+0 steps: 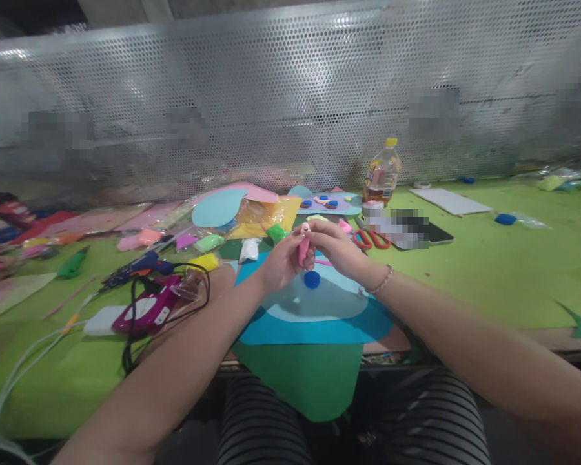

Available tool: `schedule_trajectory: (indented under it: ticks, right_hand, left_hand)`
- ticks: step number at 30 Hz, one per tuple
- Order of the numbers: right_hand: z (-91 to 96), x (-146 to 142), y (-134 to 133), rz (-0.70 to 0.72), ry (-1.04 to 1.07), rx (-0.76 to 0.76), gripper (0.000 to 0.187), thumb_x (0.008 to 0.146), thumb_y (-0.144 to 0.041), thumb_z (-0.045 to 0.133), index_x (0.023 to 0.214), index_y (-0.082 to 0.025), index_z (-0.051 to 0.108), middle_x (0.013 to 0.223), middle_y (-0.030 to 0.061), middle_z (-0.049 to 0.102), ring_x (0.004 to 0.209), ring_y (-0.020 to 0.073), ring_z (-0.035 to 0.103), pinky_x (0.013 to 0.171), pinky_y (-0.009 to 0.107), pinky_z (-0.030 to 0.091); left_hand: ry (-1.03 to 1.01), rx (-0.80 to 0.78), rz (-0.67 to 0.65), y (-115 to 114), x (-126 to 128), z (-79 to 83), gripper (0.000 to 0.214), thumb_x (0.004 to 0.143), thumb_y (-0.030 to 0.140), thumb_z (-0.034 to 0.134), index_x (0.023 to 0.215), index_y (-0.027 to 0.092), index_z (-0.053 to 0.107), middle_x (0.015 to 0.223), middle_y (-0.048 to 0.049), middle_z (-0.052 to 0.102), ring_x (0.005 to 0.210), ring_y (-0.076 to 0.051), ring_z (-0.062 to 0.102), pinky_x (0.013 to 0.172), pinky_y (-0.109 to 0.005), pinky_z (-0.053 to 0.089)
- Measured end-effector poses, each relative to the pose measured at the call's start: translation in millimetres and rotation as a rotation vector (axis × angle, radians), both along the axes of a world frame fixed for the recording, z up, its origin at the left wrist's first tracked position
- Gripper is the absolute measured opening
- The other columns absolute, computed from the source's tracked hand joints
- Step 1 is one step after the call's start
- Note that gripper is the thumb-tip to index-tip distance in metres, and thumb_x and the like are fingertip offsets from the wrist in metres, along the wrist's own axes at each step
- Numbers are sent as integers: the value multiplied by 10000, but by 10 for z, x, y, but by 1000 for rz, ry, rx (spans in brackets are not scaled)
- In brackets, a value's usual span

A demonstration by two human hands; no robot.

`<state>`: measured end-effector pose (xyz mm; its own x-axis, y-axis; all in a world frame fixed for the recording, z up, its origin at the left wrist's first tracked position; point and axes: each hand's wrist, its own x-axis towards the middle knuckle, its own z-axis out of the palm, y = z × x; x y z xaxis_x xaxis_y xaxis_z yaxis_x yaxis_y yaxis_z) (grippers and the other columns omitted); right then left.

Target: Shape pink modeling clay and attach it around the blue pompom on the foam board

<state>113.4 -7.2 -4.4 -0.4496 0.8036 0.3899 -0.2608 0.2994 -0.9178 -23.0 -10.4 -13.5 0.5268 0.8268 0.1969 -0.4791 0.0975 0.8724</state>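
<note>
My left hand (285, 259) is closed around a pink piece of modelling clay (303, 252), held upright above the paper. The fingertips of my right hand (335, 247) close on the upper part of the same piece, meeting my left fingers there. Its far side is hidden by the fingers. Below the hands a round blue clay lump (312, 279) lies on a light blue paper shape (295, 309). That shape rests on a larger blue sheet (314, 332), with green paper (305, 378) hanging over the table edge.
Left of me are a magenta power strip (148, 305), a blue glue gun (142, 265) and loose cables. Clay packets, including a white one (249, 250), lie beyond. Red-handled scissors (372, 239), a tablet-like device (430, 234) and a bottle (382, 174) stand or lie to the right.
</note>
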Motion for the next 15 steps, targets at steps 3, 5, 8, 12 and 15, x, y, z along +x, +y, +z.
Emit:
schedule_trajectory:
  ticks: [3,5,8,12,15]
  right_hand:
    - [22,-7,-21,1,-14,8,197,799,-359,584,843,-176,527,516,-43,559,449,122,543,458,263,480]
    - [32,-8,-27,8,-14,11,196,800,-355,586,849,-176,525,515,-43,560,451,125,548,459,265,481]
    - [30,-5,-23,7,-7,15,195,801,-348,593,859,-174,528,524,-42,564,459,129,553,462,266,479]
    - [12,-2,-10,-3,-8,20,205,801,-354,601,866,-171,533,532,-41,560,467,123,546,468,263,475]
    - [5,3,-9,0,-15,23,207,805,-359,596,869,-174,527,539,-41,558,475,126,545,470,268,475]
  left_hand:
    - [3,13,11,-18,9,7,183,843,245,464,690,162,518,563,12,468,483,-95,447,502,-232,400]
    - [2,1,10,-29,14,18,177,844,251,465,698,166,517,558,16,466,476,-93,441,498,-230,396]
    - [-3,-25,2,-32,15,31,180,850,262,462,703,171,511,546,21,458,465,-90,432,493,-226,392]
    - [-23,-31,-27,-14,6,24,168,855,248,449,720,172,514,543,19,459,466,-93,436,492,-225,390]
    - [-33,-36,-46,-11,-2,23,149,855,249,451,748,177,525,543,21,457,472,-97,439,497,-228,395]
